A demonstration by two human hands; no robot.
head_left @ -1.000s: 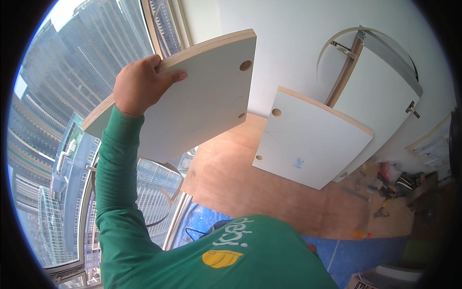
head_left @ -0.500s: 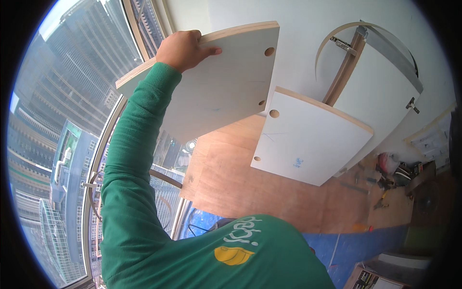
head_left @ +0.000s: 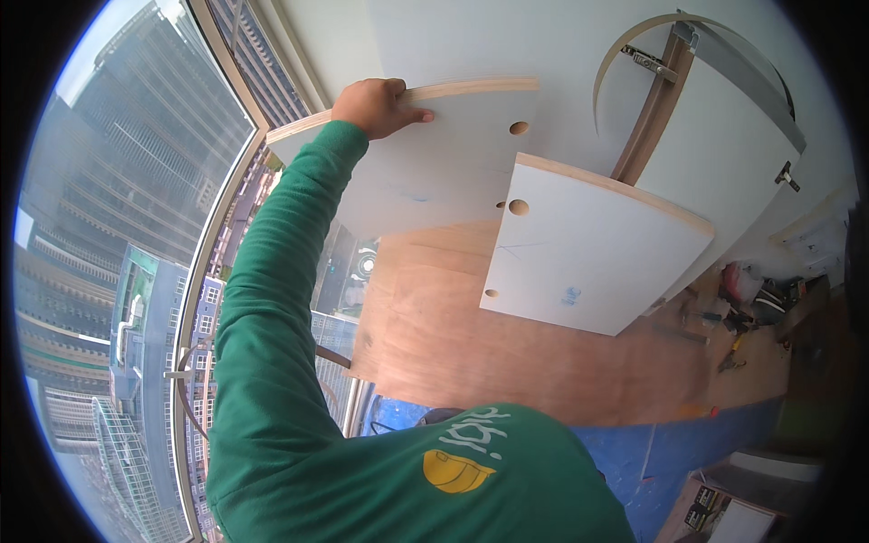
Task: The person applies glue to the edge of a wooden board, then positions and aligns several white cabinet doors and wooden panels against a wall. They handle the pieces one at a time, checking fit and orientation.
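Observation:
My left hand (head_left: 369,109), at the end of a green sleeve, grips the top edge of a white cabinet door panel (head_left: 425,172). The thumb lies on its near face and the fingers go over the edge, where their tips are hidden. The panel has a pale plywood edge and round hinge holes toward its right side. It is near the wall, its lower right corner beside a second white panel (head_left: 588,249), which leans to the right and has similar holes and pencil and blue marks. My right hand is not in view.
A tall white panel (head_left: 715,136) with metal hinges leans on the wall at right, a curled edging strip (head_left: 602,72) around its top. Brown plywood sheeting (head_left: 434,308) and blue sheeting (head_left: 625,452) cover the floor. Tools (head_left: 747,312) lie at far right. A window (head_left: 136,226) stands left.
The held panel has moved down and to the right in the picture, its right edge now closer to the second panel. My left hand has stayed on its top edge, and the view has shifted slightly.

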